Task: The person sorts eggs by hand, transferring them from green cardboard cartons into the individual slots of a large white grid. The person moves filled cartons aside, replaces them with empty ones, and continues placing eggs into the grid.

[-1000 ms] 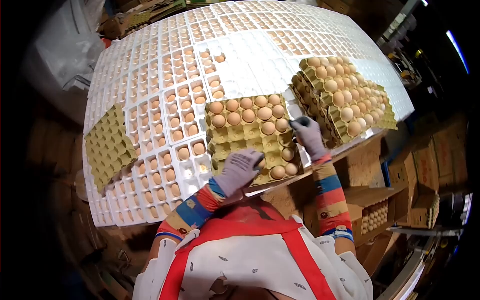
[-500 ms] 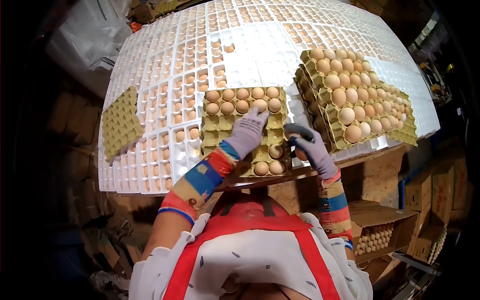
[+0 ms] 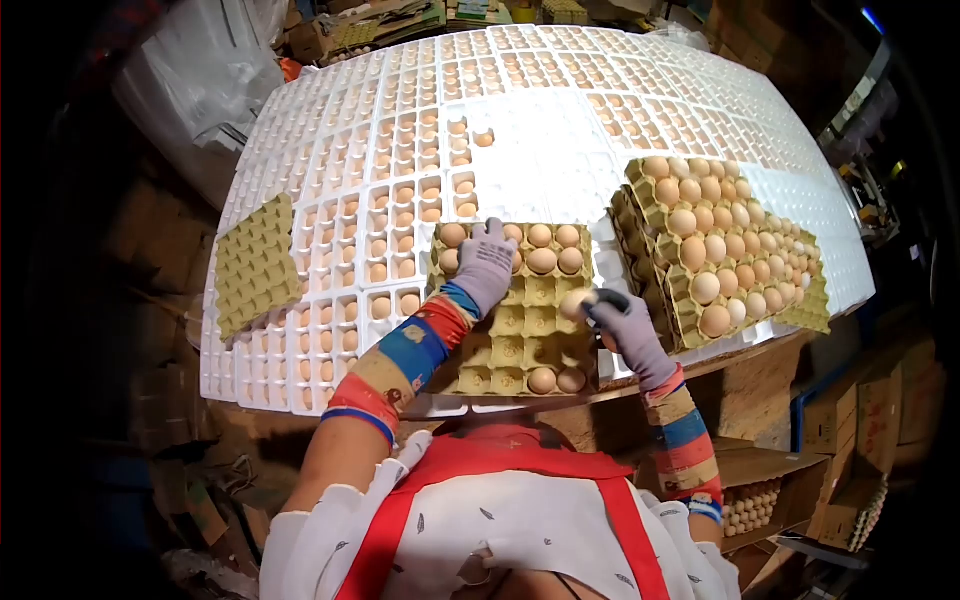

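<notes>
Left hand [image 3: 487, 262] flat on eggs | right hand [image 3: 622, 322] gripping tan egg [image 3: 576, 303]

Left hand [image 3: 486, 262] flat, right hand [image 3: 622, 322] curled.

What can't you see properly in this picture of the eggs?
- Head view: the left hand covers whatever eggs lie under it.
- Head view: the dark tool in the right hand is too small to identify.
- Head view: the far white trays are too small for counting eggs.
</notes>
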Motion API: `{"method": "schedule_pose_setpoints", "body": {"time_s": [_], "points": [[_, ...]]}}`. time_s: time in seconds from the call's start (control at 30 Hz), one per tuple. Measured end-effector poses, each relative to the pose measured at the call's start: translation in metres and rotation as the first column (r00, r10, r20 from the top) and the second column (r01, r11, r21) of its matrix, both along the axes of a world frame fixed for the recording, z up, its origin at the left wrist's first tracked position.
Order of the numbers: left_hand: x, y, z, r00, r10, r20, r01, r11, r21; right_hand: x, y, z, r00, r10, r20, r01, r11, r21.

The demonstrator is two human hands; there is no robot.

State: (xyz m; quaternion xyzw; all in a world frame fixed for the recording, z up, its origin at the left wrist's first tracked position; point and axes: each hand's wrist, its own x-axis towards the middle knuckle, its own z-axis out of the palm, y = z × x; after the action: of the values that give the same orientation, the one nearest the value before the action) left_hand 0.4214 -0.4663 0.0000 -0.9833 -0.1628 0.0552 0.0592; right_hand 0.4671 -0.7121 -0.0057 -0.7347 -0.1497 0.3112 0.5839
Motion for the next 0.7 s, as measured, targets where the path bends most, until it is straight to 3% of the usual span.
{"method": "schedule_pose_setpoints", "body": {"time_s": [0.03, 0.1, 0.13, 0.17, 0.2, 0.23, 0.27, 0.33, 0.37, 0.4, 0.43, 0.5, 0.53, 0.57, 0.63, 0.67, 0.7], "points": [[0.004, 0.003, -0.008, 0.995, -0.072, 0.069, 0.071, 0.997, 0.028, -0.001, 0.0, 0.02, 0.986, 0.045, -0.16, -0.001, 0.964, 0.264], [0.009, 0.014, -0.009, 0.994, -0.058, 0.092, 0.068, 0.991, -0.112, -0.018, 0.024, 0.042, 0.935, -0.041, -0.352, 0.241, 0.8, 0.549], [-0.002, 0.019, 0.016, 0.991, -0.03, 0.132, 0.066, 0.959, -0.275, -0.003, 0.026, 0.026, 0.782, 0.291, -0.552, 0.267, 0.643, 0.718], [-0.01, 0.031, 0.017, 0.968, 0.042, 0.247, 0.064, 0.911, -0.408, 0.011, 0.028, 0.011, 0.492, 0.578, -0.651, 0.359, 0.547, 0.756], [-0.009, 0.052, 0.007, 0.96, 0.22, 0.17, 0.012, 0.579, -0.815, 0.011, 0.036, 0.002, 0.514, 0.535, -0.671, 0.403, 0.54, 0.739], [-0.01, 0.069, 0.002, 0.942, 0.336, 0.006, -0.024, 0.083, -0.996, 0.011, 0.045, 0.001, 0.512, 0.53, -0.676, 0.413, 0.538, 0.735], [-0.019, 0.081, -0.004, 0.937, 0.347, -0.051, 0.128, -0.474, -0.871, 0.013, 0.051, 0.003, 0.54, 0.508, -0.67, 0.398, 0.548, 0.736], [-0.031, 0.091, -0.003, 0.92, 0.37, -0.125, 0.251, -0.805, -0.537, 0.017, 0.068, 0.012, 0.671, 0.402, -0.623, 0.32, 0.602, 0.732], [-0.027, 0.114, -0.021, 0.974, 0.179, -0.139, 0.136, -0.952, -0.273, 0.017, 0.075, 0.02, 0.888, 0.213, -0.408, 0.158, 0.692, 0.705], [-0.019, 0.112, -0.019, 0.888, 0.363, 0.281, 0.459, -0.668, -0.586, 0.015, 0.084, 0.032, 0.99, 0.008, -0.139, 0.074, 0.817, 0.573], [-0.016, 0.117, -0.014, 0.898, 0.412, 0.156, 0.405, -0.634, -0.658, 0.03, 0.088, 0.039, 0.833, 0.084, -0.547, 0.316, 0.739, 0.595], [-0.011, 0.125, 0.001, 0.856, 0.509, -0.093, 0.262, -0.581, -0.77, 0.067, 0.11, 0.036, 0.991, -0.067, -0.116, 0.098, 0.954, 0.282], [-0.004, 0.128, 0.013, 0.828, 0.546, -0.129, 0.238, -0.55, -0.801, 0.082, 0.124, 0.041, 0.991, -0.017, 0.135, 0.03, 0.996, -0.088], [0.005, 0.133, 0.029, 0.846, 0.504, -0.174, 0.12, -0.497, -0.859, 0.105, 0.138, 0.012, 0.833, 0.068, 0.55, 0.119, 0.947, -0.298], [0.056, 0.15, -0.022, 0.883, 0.466, 0.055, 0.017, 0.084, -0.996, 0.116, 0.175, 0.019, 0.715, 0.264, 0.648, 0.185, 0.822, -0.538], [0.071, 0.145, -0.029, 0.918, 0.339, 0.208, -0.075, 0.661, -0.747, 0.127, 0.191, 0.016, 0.718, 0.373, 0.588, 0.161, 0.733, -0.661], [0.08, 0.135, -0.018, 0.971, 0.22, 0.095, -0.127, 0.808, -0.576, 0.138, 0.205, 0.006, 0.701, 0.511, 0.498, 0.131, 0.594, -0.794]]}}
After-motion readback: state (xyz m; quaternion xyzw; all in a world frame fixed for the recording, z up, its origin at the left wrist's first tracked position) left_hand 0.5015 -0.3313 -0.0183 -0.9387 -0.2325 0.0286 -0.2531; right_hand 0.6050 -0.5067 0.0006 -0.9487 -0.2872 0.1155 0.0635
